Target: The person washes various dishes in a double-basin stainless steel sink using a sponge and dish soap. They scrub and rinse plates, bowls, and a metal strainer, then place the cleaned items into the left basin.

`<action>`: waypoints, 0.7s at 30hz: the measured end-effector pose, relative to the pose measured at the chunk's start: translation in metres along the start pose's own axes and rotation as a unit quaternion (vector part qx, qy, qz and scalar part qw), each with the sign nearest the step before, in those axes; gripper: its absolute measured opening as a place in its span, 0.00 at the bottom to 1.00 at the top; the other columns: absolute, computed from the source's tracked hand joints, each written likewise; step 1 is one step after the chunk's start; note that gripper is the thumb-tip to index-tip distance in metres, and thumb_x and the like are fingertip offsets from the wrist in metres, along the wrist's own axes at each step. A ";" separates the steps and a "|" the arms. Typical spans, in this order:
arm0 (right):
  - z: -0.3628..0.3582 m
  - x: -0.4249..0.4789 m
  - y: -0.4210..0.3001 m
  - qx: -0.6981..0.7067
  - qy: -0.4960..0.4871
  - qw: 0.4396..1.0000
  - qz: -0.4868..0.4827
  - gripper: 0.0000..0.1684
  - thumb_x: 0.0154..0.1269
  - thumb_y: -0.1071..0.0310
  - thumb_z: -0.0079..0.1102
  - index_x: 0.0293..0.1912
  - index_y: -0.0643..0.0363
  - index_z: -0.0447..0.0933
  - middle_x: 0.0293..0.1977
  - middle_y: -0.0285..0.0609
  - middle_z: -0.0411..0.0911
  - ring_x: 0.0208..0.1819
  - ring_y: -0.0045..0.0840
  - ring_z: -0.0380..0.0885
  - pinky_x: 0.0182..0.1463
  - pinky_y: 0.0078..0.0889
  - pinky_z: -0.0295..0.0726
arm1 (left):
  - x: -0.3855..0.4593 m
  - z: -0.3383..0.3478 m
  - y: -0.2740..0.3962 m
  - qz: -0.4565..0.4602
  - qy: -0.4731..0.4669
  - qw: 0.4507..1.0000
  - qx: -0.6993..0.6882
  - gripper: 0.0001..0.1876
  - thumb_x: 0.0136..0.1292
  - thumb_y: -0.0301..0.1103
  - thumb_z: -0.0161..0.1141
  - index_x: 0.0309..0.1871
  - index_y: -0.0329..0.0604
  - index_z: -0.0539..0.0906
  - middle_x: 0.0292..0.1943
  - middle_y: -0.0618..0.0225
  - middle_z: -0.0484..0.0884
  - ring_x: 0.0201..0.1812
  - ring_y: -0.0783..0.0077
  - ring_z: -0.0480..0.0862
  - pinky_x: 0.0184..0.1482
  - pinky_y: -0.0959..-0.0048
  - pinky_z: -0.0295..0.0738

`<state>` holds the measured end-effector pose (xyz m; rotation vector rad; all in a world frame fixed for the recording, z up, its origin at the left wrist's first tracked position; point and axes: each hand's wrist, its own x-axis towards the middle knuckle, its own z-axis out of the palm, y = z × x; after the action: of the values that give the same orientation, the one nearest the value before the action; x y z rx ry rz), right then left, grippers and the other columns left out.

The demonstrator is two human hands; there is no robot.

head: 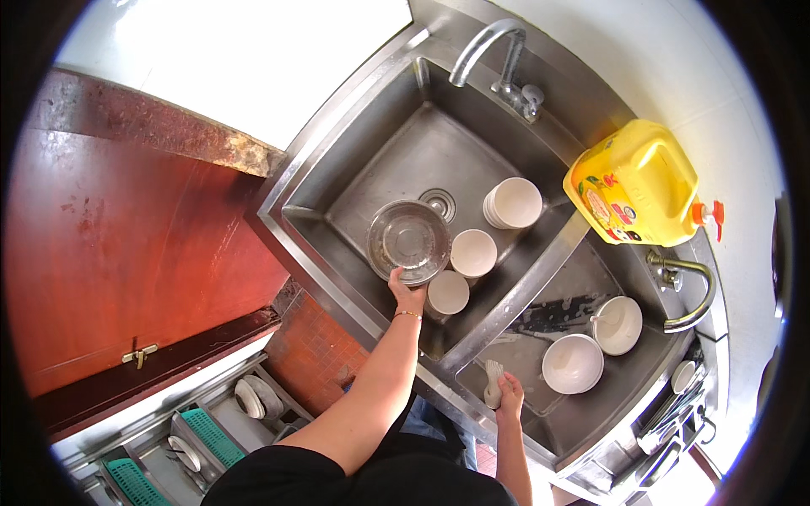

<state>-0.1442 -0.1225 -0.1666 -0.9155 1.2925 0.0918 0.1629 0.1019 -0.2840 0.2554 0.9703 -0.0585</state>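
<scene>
My left hand (pixel 407 292) grips the near rim of a round, shiny bowl (pixel 405 240), metal or clear plastic, tilted over the left basin (pixel 380 164) of a steel double sink. Just right of it stand two white cups or small bowls (pixel 474 253) (pixel 448 292). Farther right is a stack of white bowls (pixel 514 202). Over the near edge of the right basin (pixel 525 436), my right hand (pixel 510 397) holds a pale, brush-like item (pixel 493 383) with a ridged end; its exact kind is unclear. Stacked white bowls (pixel 573 364) and another white bowl with a spoon (pixel 619 325) sit in that basin.
A chrome faucet (pixel 500 50) arches over the left basin, a brass-toned one (pixel 699 297) over the right. A yellow pump jug (pixel 639 183) stands at the divider's far end. Utensils (pixel 671 411) crowd the right side. A steel unit with green baskets (pixel 212 436) stands lower left.
</scene>
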 end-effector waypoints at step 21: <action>-0.001 0.009 -0.001 -0.016 0.027 1.000 0.003 0.18 0.69 0.72 0.65 0.56 0.64 0.76 0.44 0.46 0.84 0.42 0.29 0.84 0.46 0.33 0.84 | 0.079 0.071 0.014 -0.006 -0.046 0.998 0.040 0.28 0.57 0.36 0.55 0.61 0.31 0.70 0.62 0.47 0.74 0.61 0.44 0.78 0.64 0.42 0.76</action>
<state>-0.1412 -0.1274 -0.1731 -0.9466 1.3464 0.0931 0.2674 0.1030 -0.3079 0.3180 0.8783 -0.1201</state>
